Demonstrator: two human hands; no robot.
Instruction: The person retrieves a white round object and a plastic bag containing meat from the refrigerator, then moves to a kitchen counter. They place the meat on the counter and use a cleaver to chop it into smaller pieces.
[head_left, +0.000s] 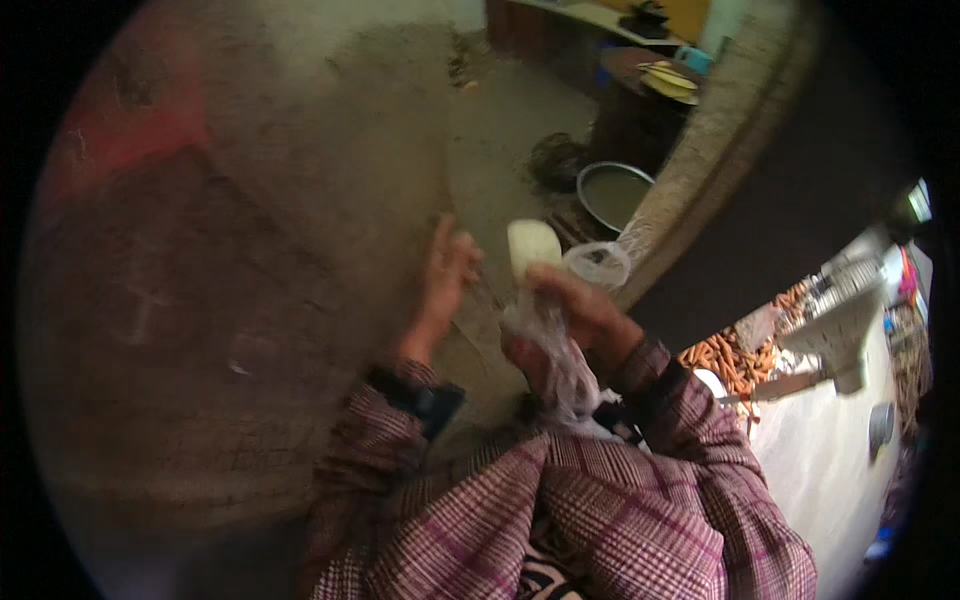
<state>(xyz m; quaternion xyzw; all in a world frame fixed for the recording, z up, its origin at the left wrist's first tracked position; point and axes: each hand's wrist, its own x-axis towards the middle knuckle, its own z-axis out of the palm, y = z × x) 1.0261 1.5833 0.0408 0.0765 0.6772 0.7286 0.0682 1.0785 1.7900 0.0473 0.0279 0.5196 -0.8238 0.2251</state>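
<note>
My right hand is closed around a clear plastic bag and the lower end of a pale, rounded item, whose kind I cannot tell. The bag hangs down towards my lap, and a reddish thing shows behind or inside it, blurred. A translucent round lid or tub rim is just beyond that hand. My left hand is raised to the left, fingers apart, with nothing visible in it.
A stained wall fills the left side. Ahead stand a metal basin of liquid and a round-topped stand bearing a yellow item. A rough post rises at right. Beyond it lie many orange-brown pieces, possibly carrots, and a pale floor.
</note>
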